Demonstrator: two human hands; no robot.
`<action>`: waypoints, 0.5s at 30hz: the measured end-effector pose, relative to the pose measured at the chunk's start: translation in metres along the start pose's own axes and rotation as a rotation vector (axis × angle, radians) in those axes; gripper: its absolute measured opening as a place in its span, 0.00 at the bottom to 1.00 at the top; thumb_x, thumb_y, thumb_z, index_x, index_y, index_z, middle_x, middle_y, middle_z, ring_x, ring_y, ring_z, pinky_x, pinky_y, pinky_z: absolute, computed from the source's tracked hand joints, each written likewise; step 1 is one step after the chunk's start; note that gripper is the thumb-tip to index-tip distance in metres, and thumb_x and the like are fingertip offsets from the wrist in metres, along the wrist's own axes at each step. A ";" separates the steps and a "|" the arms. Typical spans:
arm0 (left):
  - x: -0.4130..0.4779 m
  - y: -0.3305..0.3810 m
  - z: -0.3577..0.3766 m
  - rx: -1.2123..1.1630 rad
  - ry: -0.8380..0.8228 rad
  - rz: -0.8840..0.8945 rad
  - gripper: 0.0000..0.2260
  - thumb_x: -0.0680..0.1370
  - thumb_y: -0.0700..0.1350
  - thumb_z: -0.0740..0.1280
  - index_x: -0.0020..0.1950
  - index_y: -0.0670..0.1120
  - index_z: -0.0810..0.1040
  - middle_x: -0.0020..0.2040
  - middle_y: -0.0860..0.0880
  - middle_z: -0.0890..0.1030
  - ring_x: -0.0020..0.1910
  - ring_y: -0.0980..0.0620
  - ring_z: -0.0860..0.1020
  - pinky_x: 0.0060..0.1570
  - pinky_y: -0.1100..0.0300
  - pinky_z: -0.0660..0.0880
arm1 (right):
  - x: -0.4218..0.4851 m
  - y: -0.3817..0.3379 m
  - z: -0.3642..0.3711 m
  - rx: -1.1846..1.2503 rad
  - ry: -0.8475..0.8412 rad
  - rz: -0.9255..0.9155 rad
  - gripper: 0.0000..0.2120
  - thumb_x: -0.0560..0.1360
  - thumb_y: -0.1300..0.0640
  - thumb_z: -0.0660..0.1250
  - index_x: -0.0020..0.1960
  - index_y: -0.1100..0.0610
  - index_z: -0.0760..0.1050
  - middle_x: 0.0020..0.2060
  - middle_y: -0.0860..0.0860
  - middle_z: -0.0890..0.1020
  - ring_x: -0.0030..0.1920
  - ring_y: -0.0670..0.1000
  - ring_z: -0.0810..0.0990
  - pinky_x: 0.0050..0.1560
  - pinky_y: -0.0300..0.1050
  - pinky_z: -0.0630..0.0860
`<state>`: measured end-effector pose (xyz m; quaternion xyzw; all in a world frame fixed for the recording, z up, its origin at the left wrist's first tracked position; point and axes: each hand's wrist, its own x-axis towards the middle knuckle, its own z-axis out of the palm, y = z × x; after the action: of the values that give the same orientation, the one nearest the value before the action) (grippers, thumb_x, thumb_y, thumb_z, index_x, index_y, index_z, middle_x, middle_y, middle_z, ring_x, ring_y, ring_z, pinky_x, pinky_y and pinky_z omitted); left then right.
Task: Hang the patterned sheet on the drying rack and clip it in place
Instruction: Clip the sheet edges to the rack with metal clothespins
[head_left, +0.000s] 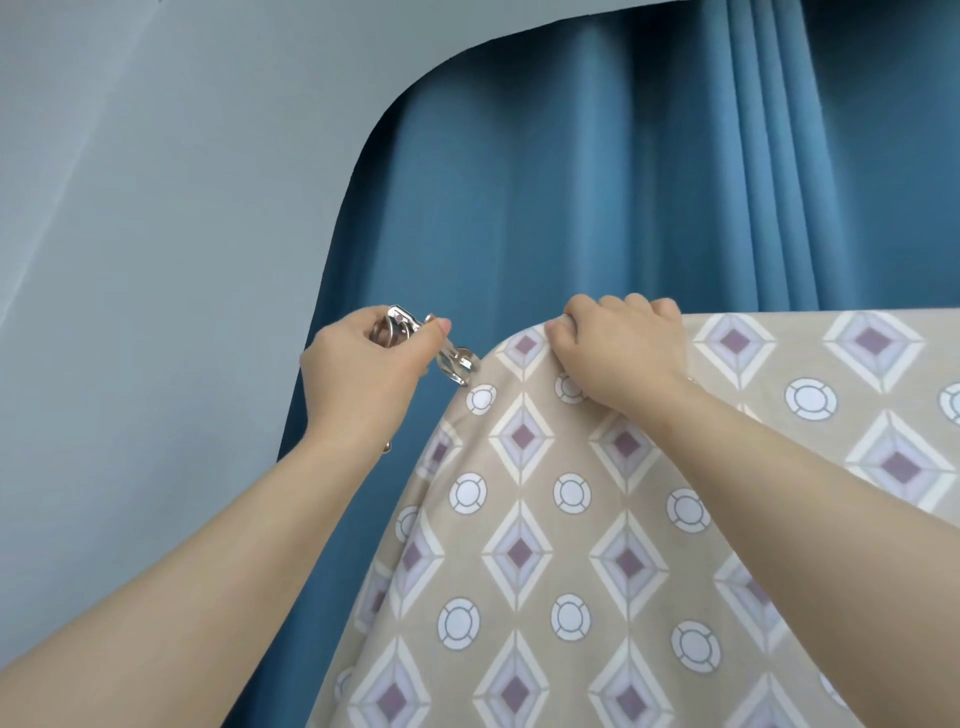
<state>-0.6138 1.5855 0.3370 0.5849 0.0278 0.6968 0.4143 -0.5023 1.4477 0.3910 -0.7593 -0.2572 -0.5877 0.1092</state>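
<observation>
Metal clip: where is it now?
In the head view the metal clip sits left of centre, held in the left hand, its tip at the upper left corner of the patterned sheet, left of the right hand gripping the top edge.

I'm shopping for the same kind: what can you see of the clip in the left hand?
The clip is shiny silver metal, with a wire ring at its handle end and narrow jaws. The left hand pinches its handles, tilting it down to the right. Its tips reach the top left edge of the patterned sheet; whether they bite it is unclear.
</observation>
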 end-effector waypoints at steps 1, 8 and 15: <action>0.002 0.000 0.000 -0.008 0.000 0.000 0.13 0.69 0.52 0.72 0.41 0.42 0.80 0.28 0.52 0.76 0.36 0.53 0.82 0.33 0.57 0.72 | 0.000 -0.001 0.001 0.002 0.008 0.001 0.17 0.79 0.49 0.47 0.52 0.56 0.71 0.49 0.54 0.78 0.50 0.56 0.70 0.53 0.50 0.60; 0.003 0.001 0.003 -0.169 -0.010 -0.026 0.07 0.70 0.49 0.73 0.39 0.46 0.80 0.34 0.50 0.79 0.29 0.62 0.79 0.31 0.60 0.68 | 0.002 -0.005 0.002 0.005 0.030 0.003 0.18 0.80 0.48 0.47 0.52 0.56 0.72 0.50 0.54 0.78 0.54 0.57 0.71 0.56 0.50 0.60; 0.011 0.000 0.011 -0.203 -0.034 -0.031 0.05 0.71 0.48 0.72 0.37 0.51 0.79 0.37 0.50 0.80 0.29 0.61 0.79 0.28 0.63 0.67 | 0.001 0.000 0.001 0.012 0.075 -0.014 0.18 0.81 0.49 0.47 0.51 0.56 0.73 0.47 0.54 0.79 0.51 0.57 0.72 0.54 0.50 0.60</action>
<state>-0.6047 1.5869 0.3491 0.5510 -0.0408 0.6796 0.4826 -0.5013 1.4485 0.3920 -0.7344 -0.2618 -0.6148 0.1192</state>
